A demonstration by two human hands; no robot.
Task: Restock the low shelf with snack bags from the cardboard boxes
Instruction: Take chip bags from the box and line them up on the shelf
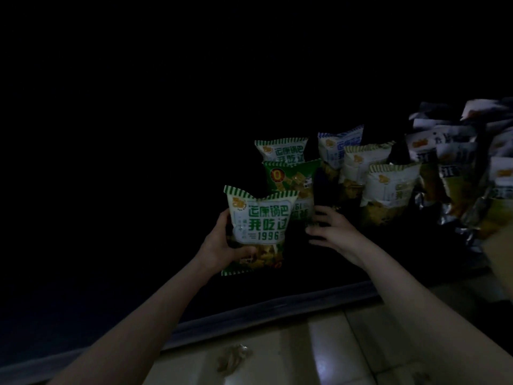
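My left hand grips a white and green snack bag by its lower left side, holding it upright over the dark low shelf. Behind it stands a dark green bag, with another white and green bag further back. My right hand reaches in with spread fingers that touch the lower right corner of the dark green bag. Two more upright white bags stand to the right. No cardboard box is in view.
A crowd of several white, blue and silver bags fills the shelf's right end. The shelf's front rail runs diagonally across the bottom, with pale floor tiles below it. Everything left of the bags is too dark to read.
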